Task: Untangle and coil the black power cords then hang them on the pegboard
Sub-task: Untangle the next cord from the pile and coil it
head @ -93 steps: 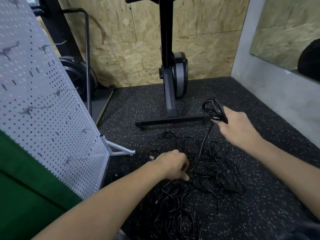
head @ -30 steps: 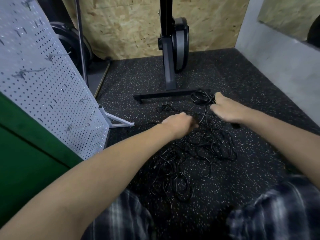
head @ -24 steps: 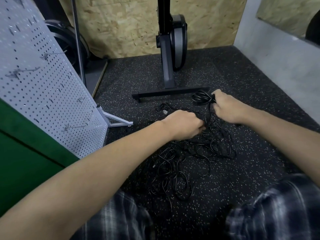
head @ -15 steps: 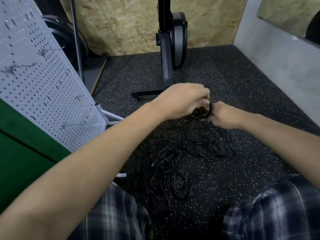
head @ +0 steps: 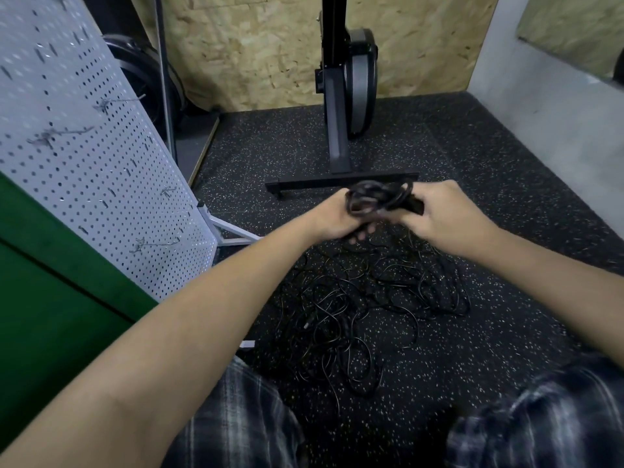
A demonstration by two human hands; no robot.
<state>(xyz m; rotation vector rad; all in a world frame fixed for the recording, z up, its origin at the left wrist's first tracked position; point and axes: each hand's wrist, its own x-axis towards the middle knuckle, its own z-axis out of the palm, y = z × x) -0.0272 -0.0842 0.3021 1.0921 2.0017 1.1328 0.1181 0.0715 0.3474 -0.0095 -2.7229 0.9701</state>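
Observation:
A small coil of black power cord [head: 378,197] is held up between both hands above the floor. My left hand [head: 334,217] grips its left side with curled fingers. My right hand [head: 449,217] grips its right side, where a black plug sticks out. Below them a tangled heap of black cords [head: 368,305] lies spread on the speckled rubber floor. The grey pegboard [head: 84,157] stands tilted at the left, with several bare metal hooks [head: 152,243].
A black exercise machine [head: 344,96] stands behind the hands, its base bar [head: 304,185] on the floor. The pegboard's grey foot [head: 233,233] juts out to the right. A green panel [head: 50,298] fills the left. My plaid-clad knees frame the heap.
My left hand left the heap and rose to the coil in my right hand. Both hands now hold the coil together, higher and closer to me.

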